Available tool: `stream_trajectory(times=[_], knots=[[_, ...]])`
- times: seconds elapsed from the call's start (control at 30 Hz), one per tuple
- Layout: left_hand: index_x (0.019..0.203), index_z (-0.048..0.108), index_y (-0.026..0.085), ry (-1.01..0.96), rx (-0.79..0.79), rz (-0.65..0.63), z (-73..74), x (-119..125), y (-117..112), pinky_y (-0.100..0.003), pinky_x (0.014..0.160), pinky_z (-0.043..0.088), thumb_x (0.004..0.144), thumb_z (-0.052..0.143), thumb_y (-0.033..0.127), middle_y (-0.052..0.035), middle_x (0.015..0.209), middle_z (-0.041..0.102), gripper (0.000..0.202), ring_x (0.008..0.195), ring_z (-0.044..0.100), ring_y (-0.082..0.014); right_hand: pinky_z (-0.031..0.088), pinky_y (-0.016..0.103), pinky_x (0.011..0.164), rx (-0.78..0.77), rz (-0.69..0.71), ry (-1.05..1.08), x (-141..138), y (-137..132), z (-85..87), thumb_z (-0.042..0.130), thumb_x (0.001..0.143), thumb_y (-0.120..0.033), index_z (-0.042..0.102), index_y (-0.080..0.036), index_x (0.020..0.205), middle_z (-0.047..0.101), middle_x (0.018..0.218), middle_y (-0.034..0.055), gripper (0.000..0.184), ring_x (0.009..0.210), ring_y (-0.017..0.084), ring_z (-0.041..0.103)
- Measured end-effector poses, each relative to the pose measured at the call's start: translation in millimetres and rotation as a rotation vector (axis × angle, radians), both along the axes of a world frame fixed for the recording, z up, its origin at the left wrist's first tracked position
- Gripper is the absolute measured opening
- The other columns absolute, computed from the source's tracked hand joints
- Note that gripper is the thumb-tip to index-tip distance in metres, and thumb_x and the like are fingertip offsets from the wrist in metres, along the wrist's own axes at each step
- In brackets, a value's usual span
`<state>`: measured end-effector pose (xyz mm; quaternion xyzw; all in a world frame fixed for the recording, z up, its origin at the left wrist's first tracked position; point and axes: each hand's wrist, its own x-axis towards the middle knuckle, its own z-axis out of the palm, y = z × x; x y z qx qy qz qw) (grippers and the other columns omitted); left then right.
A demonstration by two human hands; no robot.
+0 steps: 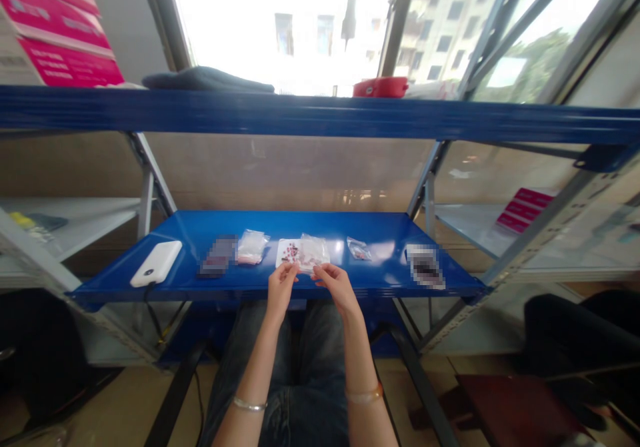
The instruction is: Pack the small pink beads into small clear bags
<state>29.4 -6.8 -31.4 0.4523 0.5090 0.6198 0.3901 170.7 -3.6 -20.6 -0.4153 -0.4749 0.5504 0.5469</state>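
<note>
A small clear plastic bag (pixel 306 252) with pinkish bits inside is held over the front of the blue shelf (pixel 380 230). My left hand (pixel 281 285) pinches the bag's near left edge, fingers closed. Its near right edge is pinched by my right hand (pixel 336 284), fingers closed too. A white card lies under or behind the bag; I cannot tell if it is part of it. Both wrists wear bangles.
On the shelf lie a white power bank (pixel 157 263) with a cable at the left, a clear packet (pixel 251 246), a smaller clear bag (pixel 359 250) and two blurred items. Above runs a blue beam (pixel 320 117) with a red tub (pixel 381 87). Pink boxes (pixel 55 27) stand upper left.
</note>
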Motion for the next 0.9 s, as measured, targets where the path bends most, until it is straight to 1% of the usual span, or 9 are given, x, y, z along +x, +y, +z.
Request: stream_trajectory(times=[0.1, 0.17, 0.3, 0.4, 0.57, 0.63, 0.77, 0.9], knots=[[0.074, 0.064, 0.014, -0.027, -0.002, 0.004, 0.3, -1.8, 1.0, -0.024, 0.059, 0.045, 0.064, 0.068, 0.044, -0.0027, 0.065, 0.066, 0.032, 0.058, 0.058, -0.0131, 0.044, 0.026, 0.061, -0.011, -0.031, -0.032, 0.4, -0.2, 2.3, 0.071, 0.062, -0.049, 0.063, -0.014, 0.067, 0.065, 0.063, 0.0033, 0.037, 0.063, 0.016, 0.060], [0.072, 0.065, 0.014, -0.026, 0.002, 0.018, 0.2, -4.0, 1.9, -0.024, 0.060, 0.045, 0.062, 0.070, 0.043, -0.0019, 0.063, 0.065, 0.032, 0.058, 0.058, -0.0132, 0.044, 0.026, 0.061, -0.026, -0.019, -0.057, 1.3, -0.5, 2.9, 0.071, 0.062, -0.050, 0.063, -0.014, 0.066, 0.064, 0.063, 0.0031, 0.037, 0.066, 0.017, 0.061], [0.070, 0.066, 0.013, 0.005, 0.008, 0.065, -1.6, -8.3, 3.6, -0.024, 0.062, 0.045, 0.063, 0.069, 0.043, -0.0024, 0.062, 0.065, 0.030, 0.060, 0.059, -0.0143, 0.045, 0.027, 0.064, -0.031, 0.036, -0.087, 3.7, -1.1, 2.7, 0.072, 0.061, -0.049, 0.064, -0.016, 0.069, 0.064, 0.065, 0.0030, 0.035, 0.070, 0.018, 0.061], [0.067, 0.066, 0.013, 0.022, 0.006, 0.094, -3.0, -9.1, 4.4, -0.024, 0.061, 0.044, 0.063, 0.069, 0.043, -0.0033, 0.063, 0.066, 0.030, 0.062, 0.059, -0.0148, 0.045, 0.027, 0.064, -0.006, 0.030, -0.096, 3.5, -1.1, 2.2, 0.071, 0.061, -0.048, 0.065, -0.016, 0.070, 0.065, 0.067, 0.0032, 0.034, 0.070, 0.018, 0.061], [0.070, 0.067, 0.013, -0.032, 0.002, 0.146, 1.1, -9.1, 2.4, -0.025, 0.062, 0.045, 0.061, 0.071, 0.042, -0.0032, 0.062, 0.067, 0.030, 0.061, 0.060, -0.0149, 0.044, 0.028, 0.064, 0.013, 0.049, -0.134, 1.5, -1.1, 1.9, 0.069, 0.063, -0.049, 0.066, -0.015, 0.074, 0.066, 0.069, 0.0045, 0.036, 0.070, 0.018, 0.060], [0.072, 0.067, 0.012, -0.055, 0.000, 0.134, 4.6, -9.3, 0.4, -0.026, 0.063, 0.046, 0.060, 0.072, 0.042, -0.0039, 0.064, 0.068, 0.032, 0.061, 0.060, -0.0154, 0.044, 0.028, 0.064, 0.032, 0.041, -0.138, 1.2, -0.7, 1.3, 0.069, 0.064, -0.049, 0.065, -0.015, 0.073, 0.065, 0.068, 0.0045, 0.035, 0.068, 0.017, 0.059], [0.075, 0.068, 0.013, -0.063, -0.023, 0.044, 10.2, -8.1, -3.0, -0.027, 0.064, 0.048, 0.063, 0.070, 0.044, -0.0062, 0.069, 0.070, 0.034, 0.062, 0.062, -0.0157, 0.042, 0.028, 0.062, 0.088, -0.017, -0.171, 1.7, 1.9, -1.4, 0.068, 0.065, -0.047, 0.063, -0.016, 0.071, 0.064, 0.064, 0.0028, 0.032, 0.063, 0.016, 0.056], [0.071, 0.069, 0.013, -0.047, 0.000, -0.033, 10.0, -6.7, -3.3, -0.027, 0.065, 0.049, 0.064, 0.069, 0.045, -0.0067, 0.071, 0.071, 0.032, 0.064, 0.063, -0.0162, 0.040, 0.027, 0.061, 0.121, -0.057, -0.207, 3.4, 4.0, -2.7, 0.068, 0.065, -0.045, 0.064, -0.016, 0.069, 0.063, 0.062, 0.0021, 0.030, 0.061, 0.015, 0.054]])
